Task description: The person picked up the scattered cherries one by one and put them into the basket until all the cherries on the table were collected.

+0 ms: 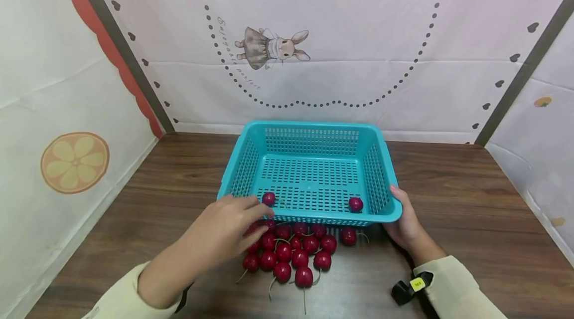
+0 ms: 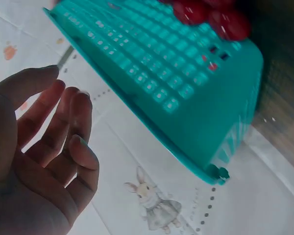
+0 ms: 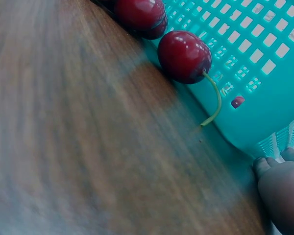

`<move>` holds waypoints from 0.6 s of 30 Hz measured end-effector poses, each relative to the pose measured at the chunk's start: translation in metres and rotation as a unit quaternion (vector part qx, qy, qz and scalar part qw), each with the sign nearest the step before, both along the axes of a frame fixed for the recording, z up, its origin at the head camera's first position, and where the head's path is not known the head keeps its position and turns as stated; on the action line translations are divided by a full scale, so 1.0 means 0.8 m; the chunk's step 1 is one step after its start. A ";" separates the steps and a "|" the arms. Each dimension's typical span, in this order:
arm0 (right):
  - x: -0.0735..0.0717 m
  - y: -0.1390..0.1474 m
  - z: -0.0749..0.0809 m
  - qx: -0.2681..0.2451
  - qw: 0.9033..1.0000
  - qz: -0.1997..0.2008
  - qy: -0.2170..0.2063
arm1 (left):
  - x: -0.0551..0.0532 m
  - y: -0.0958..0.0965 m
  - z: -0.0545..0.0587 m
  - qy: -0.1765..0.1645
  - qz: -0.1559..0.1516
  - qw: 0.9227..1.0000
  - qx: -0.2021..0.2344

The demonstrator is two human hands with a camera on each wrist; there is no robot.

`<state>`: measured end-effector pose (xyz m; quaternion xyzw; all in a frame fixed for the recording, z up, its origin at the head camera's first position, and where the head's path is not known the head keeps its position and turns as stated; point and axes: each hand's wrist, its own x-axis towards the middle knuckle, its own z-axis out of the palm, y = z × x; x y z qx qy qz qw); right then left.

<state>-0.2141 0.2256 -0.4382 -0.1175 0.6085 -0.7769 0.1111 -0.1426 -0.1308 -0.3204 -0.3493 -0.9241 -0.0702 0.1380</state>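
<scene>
A turquoise plastic basket (image 1: 309, 129) with slotted walls stands at the back of the table. Two dark red cherries lie inside near its front wall, one at the left (image 1: 268, 199) and one at the right (image 1: 356, 204). Several more stemmed cherries (image 1: 283, 251) are clustered in front of it. My left hand (image 1: 226, 232) hovers over the front-left corner and the pile's left edge, thumb and fingers apart; in the left wrist view its loosely bent fingers (image 2: 81, 115) hold nothing. My right hand (image 1: 405, 219) grips the basket's front-right corner, fingers on the rim.
One cherry with a curved stem (image 3: 184, 57) lies apart from the pile, near the basket's front wall and the right hand. Printed white cloth (image 1: 358, 25) walls off the back and sides of the brown wooden table (image 1: 471, 209). A black strap device (image 1: 403, 291) hangs at the right wrist.
</scene>
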 end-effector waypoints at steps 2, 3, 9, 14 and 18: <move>0.000 0.000 0.000 0.001 1.000 -0.001 -0.001 | 0.011 0.001 -0.004 -0.006 -0.002 1.000 0.001; -0.001 0.000 0.000 0.001 1.000 -0.001 -0.001 | 0.015 0.001 -0.007 -0.008 -0.002 1.000 0.001; -0.001 0.000 0.003 0.001 1.000 0.000 0.002 | 0.027 -0.004 -0.028 -0.040 0.011 0.999 -0.015; 0.000 0.001 0.003 0.005 1.000 0.003 0.002 | 0.027 -0.011 -0.049 -0.102 0.039 0.993 -0.042; 0.002 0.001 0.002 0.009 1.000 0.003 0.002 | 0.024 -0.016 -0.064 -0.133 0.051 0.988 -0.056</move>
